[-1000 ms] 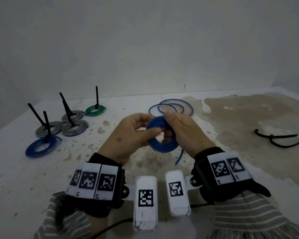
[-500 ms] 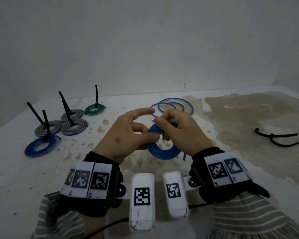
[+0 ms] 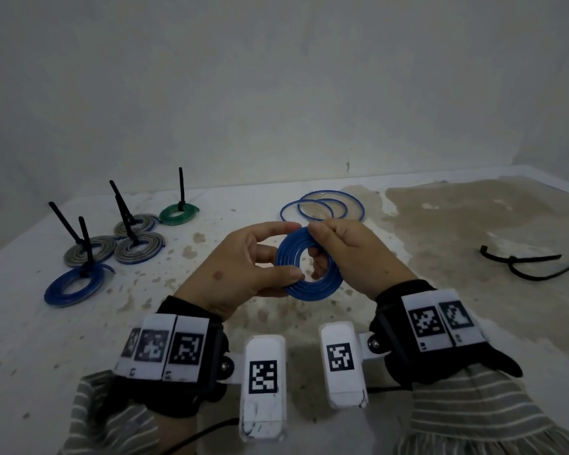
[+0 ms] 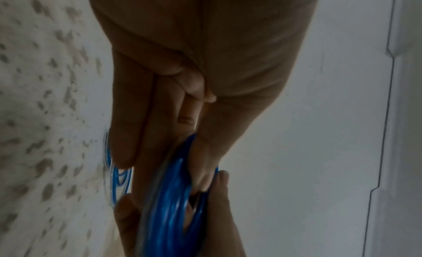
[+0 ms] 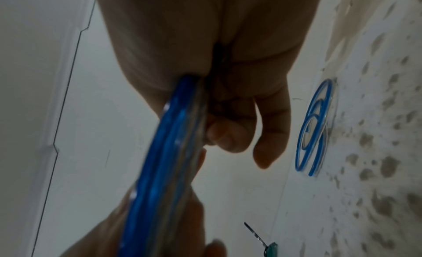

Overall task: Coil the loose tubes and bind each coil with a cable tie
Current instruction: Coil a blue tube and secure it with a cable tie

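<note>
- The blue tube coil (image 3: 309, 262) is held up above the surface (image 3: 440, 316), between the two hands, and its flat face is turned toward the head camera.
- The lower-left part of the coil is pinched by the left hand (image 3: 243, 270), with the thumb on the near face and the fingers behind; its forefinger is stretched over the top and only touches the rim.
- The upper-right part is pinched by the right hand (image 3: 358, 257), with some fingers curled through the centre hole.
- The coil is not yet bound; no tie is seen on it.
- The loose cable ties (image 3: 526, 264) are lying far to the right on the surface, so the right hand is judged nearer to them. The coil would then have to be kept closed by the left hand alone.
- The loose blue tube (image 3: 322, 206) is lying behind the hands, still in wide loops.
- The bound coils (image 3: 112, 251) are placed far to the left.
</note>
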{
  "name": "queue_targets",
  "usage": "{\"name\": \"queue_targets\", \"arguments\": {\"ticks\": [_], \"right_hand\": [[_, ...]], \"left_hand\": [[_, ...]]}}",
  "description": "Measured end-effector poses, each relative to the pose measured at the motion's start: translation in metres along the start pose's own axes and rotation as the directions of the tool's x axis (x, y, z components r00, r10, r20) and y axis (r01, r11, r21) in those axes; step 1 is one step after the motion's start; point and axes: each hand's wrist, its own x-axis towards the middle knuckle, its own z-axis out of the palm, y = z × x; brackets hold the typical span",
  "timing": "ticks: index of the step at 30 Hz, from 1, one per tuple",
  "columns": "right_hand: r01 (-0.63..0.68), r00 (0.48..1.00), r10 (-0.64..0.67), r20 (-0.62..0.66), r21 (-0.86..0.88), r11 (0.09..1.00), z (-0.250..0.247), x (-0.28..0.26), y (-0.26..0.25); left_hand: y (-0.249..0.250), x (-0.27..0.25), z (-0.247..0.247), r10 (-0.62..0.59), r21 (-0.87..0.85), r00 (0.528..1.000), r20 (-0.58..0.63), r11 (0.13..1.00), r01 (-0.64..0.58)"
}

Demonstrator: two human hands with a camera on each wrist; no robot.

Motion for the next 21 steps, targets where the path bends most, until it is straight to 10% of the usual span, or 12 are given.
{"name": "queue_targets", "arguments": {"ticks": [4, 12, 21], "right_hand": [[0.016, 0.999, -0.013, 0.033, -0.087, 0.996, 0.001, 0.000, -0.001], [0.033, 0.999, -0.038, -0.018, -0.197, 0.980, 0.002, 0.005, 0.003], [-0.107, 0.988, 0.128, 0.086, -0.217, 0.970, -0.015, 0.006, -0.003]], "left_hand": [[0.000, -0.002, -0.004, 0.010, 0.052, 0.999, 0.031, 0.999, -0.012], [0.002, 0.007, 0.019, -0.122, -0.433, 0.992, -0.014, 0.895, 0.104], [-0.007, 0.014, 0.024, -0.152, -0.333, 0.979, -0.136, 0.938, 0.099]]}}
